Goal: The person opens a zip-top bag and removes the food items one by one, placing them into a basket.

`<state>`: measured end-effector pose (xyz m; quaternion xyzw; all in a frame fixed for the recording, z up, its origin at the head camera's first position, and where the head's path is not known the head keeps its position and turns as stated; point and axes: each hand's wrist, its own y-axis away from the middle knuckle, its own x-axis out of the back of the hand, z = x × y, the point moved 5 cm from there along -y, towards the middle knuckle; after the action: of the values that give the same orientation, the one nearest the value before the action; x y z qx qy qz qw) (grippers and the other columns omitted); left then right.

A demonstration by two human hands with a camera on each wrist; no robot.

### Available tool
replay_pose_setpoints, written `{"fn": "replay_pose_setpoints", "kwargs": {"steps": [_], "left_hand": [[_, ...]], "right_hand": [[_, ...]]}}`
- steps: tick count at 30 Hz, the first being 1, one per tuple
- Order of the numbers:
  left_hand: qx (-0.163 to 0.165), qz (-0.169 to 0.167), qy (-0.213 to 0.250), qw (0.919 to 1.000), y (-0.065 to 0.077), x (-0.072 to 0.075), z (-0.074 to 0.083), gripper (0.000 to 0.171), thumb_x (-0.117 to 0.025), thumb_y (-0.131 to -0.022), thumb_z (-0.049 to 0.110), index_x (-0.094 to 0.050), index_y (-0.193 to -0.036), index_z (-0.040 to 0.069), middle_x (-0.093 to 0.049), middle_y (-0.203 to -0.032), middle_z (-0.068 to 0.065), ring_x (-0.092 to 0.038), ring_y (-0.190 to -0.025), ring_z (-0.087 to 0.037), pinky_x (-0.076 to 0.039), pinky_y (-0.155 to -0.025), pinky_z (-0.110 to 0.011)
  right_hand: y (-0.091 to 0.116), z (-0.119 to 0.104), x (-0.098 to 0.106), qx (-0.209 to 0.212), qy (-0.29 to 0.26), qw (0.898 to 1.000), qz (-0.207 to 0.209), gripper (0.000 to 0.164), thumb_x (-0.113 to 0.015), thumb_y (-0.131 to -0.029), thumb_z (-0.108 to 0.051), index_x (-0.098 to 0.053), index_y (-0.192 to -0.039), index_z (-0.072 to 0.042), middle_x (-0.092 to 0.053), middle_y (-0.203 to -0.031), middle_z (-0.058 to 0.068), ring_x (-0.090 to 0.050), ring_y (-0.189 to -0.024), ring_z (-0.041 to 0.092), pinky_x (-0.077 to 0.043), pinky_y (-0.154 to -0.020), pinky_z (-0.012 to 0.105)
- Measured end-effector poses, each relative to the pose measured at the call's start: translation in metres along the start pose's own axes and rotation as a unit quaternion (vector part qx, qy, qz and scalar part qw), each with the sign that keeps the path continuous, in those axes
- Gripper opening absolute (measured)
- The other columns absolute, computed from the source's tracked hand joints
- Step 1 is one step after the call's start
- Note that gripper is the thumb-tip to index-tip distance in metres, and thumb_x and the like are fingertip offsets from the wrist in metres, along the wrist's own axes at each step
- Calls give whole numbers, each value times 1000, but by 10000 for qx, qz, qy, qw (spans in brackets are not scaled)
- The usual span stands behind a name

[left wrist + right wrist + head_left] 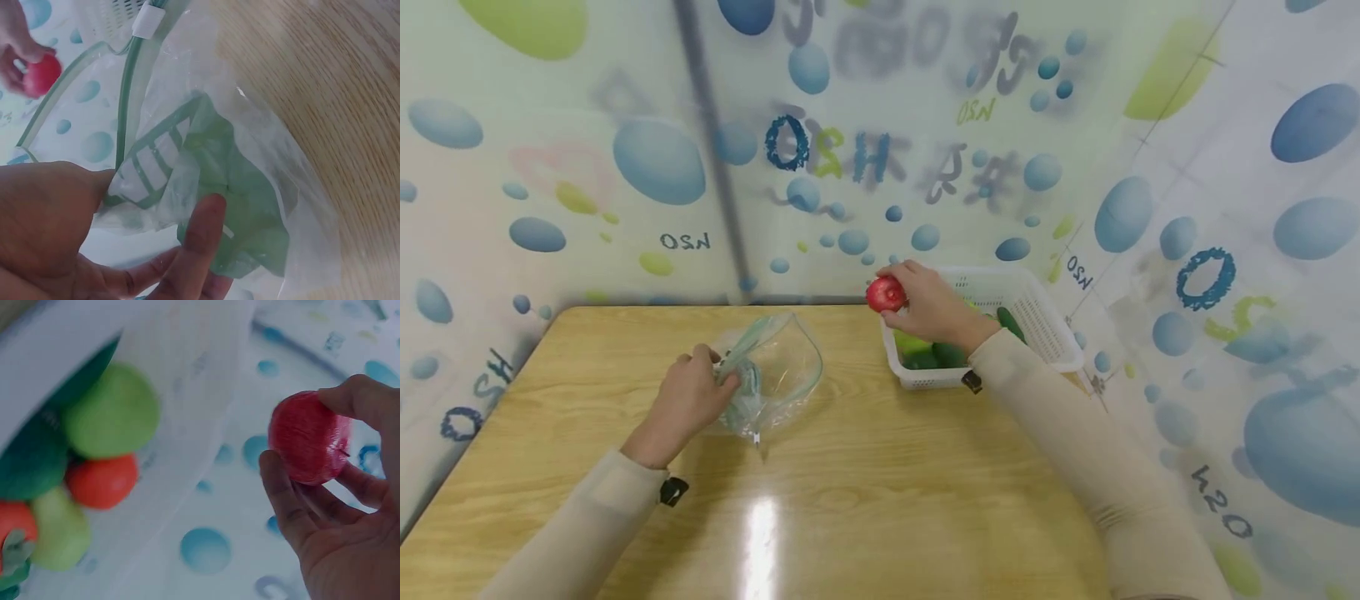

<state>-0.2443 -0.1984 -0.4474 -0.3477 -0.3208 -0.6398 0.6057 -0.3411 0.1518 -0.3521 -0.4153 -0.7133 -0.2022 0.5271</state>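
My right hand [936, 308] holds a red apple [886, 294] between thumb and fingers, above the left rim of a white basket [1056, 333]. In the right wrist view the apple's short stem [342, 452] shows. My left hand [694, 392] grips a clear zip bag [790, 392] by its left side. The bag's mouth gapes, edged by a green zip strip with a white slider [149, 21]. Seen from the left wrist, the thumb and fingers lie around the bag's film, over a green printed patch [244, 194].
Inside the basket lie a green apple [112, 412], a tomato-like red fruit [103, 481], a pear-shaped green fruit [59, 531] and dark green produce [949, 356]. The wooden table [865, 500] meets a wall [850, 217] with blue bubble prints at its back edge.
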Motion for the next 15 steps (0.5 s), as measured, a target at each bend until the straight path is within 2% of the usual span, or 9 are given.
{"fn": "replay_pose_setpoints", "kwargs": {"steps": [3, 6, 11, 15], "left_hand": [[88, -42, 4, 10000, 0, 0, 0, 63, -64, -117, 29, -51, -145, -26, -63, -123, -50, -64, -87, -39, -56, -66, -42], [193, -134, 57, 9997, 0, -1, 1, 68, -64, -118, 32, -47, -150, -26, -56, -134, -54, -64, -94, -43, -59, -69, -44], [290, -154, 81, 9994, 0, -2, 3, 76, -64, -118, 37, -43, -156, -25, -50, -145, -57, -66, -108, -53, -63, -82, -56], [344, -204, 134, 9991, -1, -2, 4, 81, -63, -118, 41, -39, -161, -24, -45, -152, -58, -63, -124, -63, -61, -95, -68]], "right_hand": [[-8, 27, 4, -557, 84, 9982, -207, 64, -80, -108, -20, -55, -163, -1, -69, -154, 22, -70, -136, 37, -63, -119, 50], [-14, 46, 2, -939, 71, 9946, -443, 63, -80, -107, -19, -53, -161, 0, -70, -151, 22, -70, -134, 37, -63, -120, 49], [-28, 63, -8, -1233, 173, 9890, -798, 60, -78, -108, -19, -54, -160, -1, -71, -150, 20, -69, -133, 34, -62, -121, 47], [-38, 69, -14, -1295, 391, 9862, -955, 58, -74, -110, -18, -55, -161, 1, -70, -153, 21, -68, -135, 35, -59, -124, 48]]}}
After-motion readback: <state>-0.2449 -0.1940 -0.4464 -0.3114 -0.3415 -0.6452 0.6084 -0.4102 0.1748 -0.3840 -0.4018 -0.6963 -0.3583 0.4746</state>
